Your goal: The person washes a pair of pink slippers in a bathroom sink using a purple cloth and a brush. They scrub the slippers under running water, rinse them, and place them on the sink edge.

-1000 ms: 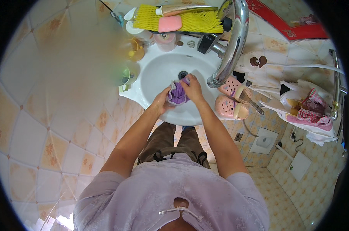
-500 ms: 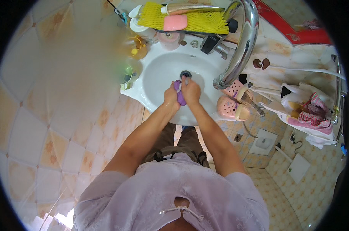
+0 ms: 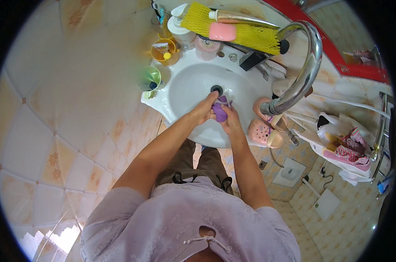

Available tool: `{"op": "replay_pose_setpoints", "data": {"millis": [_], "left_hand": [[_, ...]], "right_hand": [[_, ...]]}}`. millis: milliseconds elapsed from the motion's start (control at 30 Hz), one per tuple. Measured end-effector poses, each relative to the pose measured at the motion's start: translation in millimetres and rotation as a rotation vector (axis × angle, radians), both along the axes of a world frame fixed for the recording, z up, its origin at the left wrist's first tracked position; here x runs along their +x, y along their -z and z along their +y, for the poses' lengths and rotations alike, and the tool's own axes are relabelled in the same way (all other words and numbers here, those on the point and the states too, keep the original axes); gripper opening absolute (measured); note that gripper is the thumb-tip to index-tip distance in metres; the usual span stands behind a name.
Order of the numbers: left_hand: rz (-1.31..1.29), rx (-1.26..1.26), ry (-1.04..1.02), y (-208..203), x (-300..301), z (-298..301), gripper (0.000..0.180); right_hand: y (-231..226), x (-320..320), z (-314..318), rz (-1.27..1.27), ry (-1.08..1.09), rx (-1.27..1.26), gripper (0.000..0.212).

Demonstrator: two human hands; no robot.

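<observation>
Both my hands are over the near part of a white washbasin [image 3: 182,98], holding a bunched purple cloth [image 3: 219,113] with a paler part at its top. My left hand [image 3: 204,110] is closed on the cloth's left side, its thumb lying along the top. From the right, my right hand [image 3: 231,121] grips the same cloth with bent fingers. Just beyond the hands is the dark drain [image 3: 216,90]. What kind of cloth piece it is, I cannot tell, as the fingers cover part of it.
A curved chrome faucet [image 3: 313,56] arches over the basin's right side. Pink clogs [image 3: 260,132] rest at the right rim. Along the left and back stand a green cup [image 3: 150,78], an orange cup [image 3: 165,52], a pump bottle [image 3: 181,32] and pink soap [image 3: 223,32] on yellow netting [image 3: 198,19].
The view has shifted, so the basin sits further right and lower. My hands have turned the purple cloth; the left thumb now lies over it, and the right hand has dropped nearer me.
</observation>
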State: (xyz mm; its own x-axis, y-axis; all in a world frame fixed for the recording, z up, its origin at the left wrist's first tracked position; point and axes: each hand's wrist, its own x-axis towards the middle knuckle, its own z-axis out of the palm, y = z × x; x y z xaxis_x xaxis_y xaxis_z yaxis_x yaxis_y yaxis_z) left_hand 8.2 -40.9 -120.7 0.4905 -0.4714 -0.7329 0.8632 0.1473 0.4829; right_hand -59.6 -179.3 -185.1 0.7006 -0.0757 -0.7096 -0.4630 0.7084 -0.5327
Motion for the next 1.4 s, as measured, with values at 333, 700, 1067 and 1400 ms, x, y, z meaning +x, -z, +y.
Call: {"op": "replay_pose_setpoints", "data": {"millis": [333,700,1067,1400], "left_hand": [[-1.419,1.221,0.759,14.8,-29.7,122.8,0.054],[-1.440,1.241,0.728,22.2,-30.4,127.8,0.068],[-1.446,1.238,0.695,14.8,-29.7,125.9,0.066],[-1.389,1.263,0.480,30.1,-37.8,131.5,0.068]], "right_hand": [[74.6,145.5,5.7,0.338,0.581,-0.447,0.030],[75.8,143.6,124.2,-0.017,-0.681,-1.172,0.043],[86.5,120.4,-12.1,0.187,0.576,-0.381,0.023],[19.8,118.7,177.9,-0.359,-0.517,-1.641,0.046]]}}
